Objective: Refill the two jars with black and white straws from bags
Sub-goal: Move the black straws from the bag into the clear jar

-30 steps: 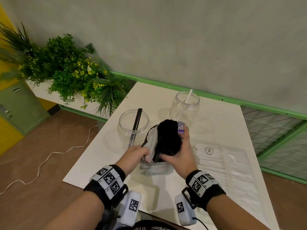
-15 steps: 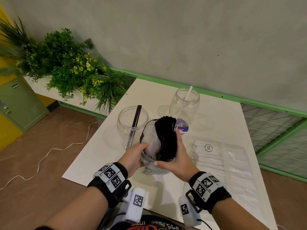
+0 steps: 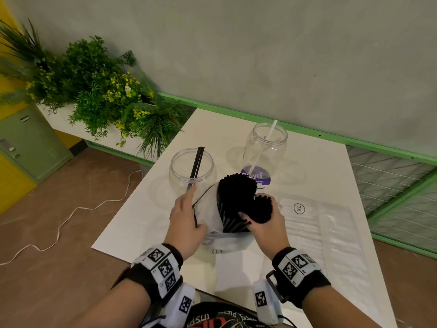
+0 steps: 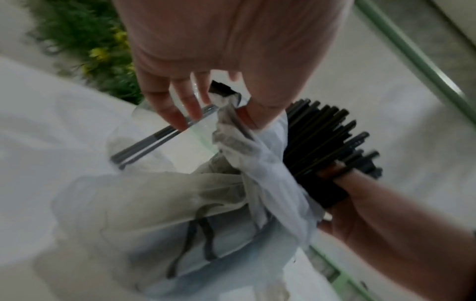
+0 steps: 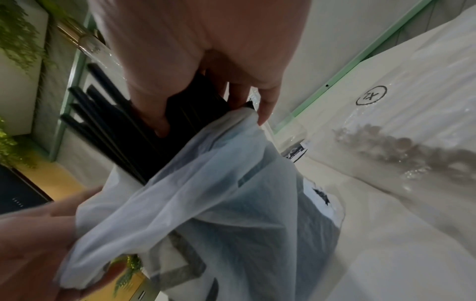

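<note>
A thin white bag (image 3: 210,218) stands on the table with a thick bundle of black straws (image 3: 236,197) sticking out of its mouth. My left hand (image 3: 189,209) pinches the bag's rim (image 4: 231,114) between thumb and finger, with the other fingers loose. My right hand (image 3: 264,218) grips a smaller bunch of the black straws (image 5: 185,114) at the bundle's right side. Behind the bag stand two clear jars. The left jar (image 3: 179,171) holds a few black straws; the right jar (image 3: 279,147) holds one white straw.
A flat clear bag of white straws (image 3: 319,230), marked XL, lies on the table (image 3: 319,166) to the right of my hands. Green plants (image 3: 101,91) fill the planter at the left. A white cable (image 3: 71,216) runs across the floor.
My right hand has closed round a smaller bunch at the bundle's right side, now set apart from the rest. My left hand slid along the bag's rim, its index finger now pointing forward.
</note>
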